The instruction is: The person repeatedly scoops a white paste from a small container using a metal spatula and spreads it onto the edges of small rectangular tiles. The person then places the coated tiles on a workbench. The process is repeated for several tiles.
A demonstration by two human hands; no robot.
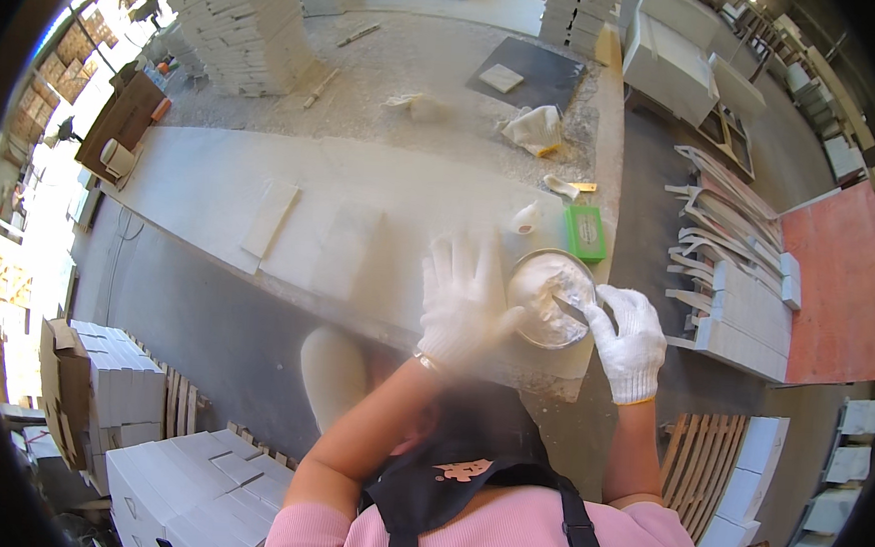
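My left hand (461, 300), in a white knit glove, is open with its fingers spread over the near edge of the pale worktable (193, 168), just left of a round bowl (553, 252). Thick white paste (539, 278) fills the bowl. My right hand (634, 341), gloved too, reaches over the bowl's right side. Its thumb and fingertips are pinched together at a thin greyish thing dipping into the paste, too small to name. Two flat white tiles, a left one (271, 219) and a hazier one (349, 243), lie on the table left of my left hand.
Behind the bowl are a green box (585, 232) and a small white bottle (526, 219). Farther back lie a crumpled white glove (534, 131) and a dark board (530, 69). A tall tile stack (234, 25) stands far left. White boxes (194, 484) sit at lower left.
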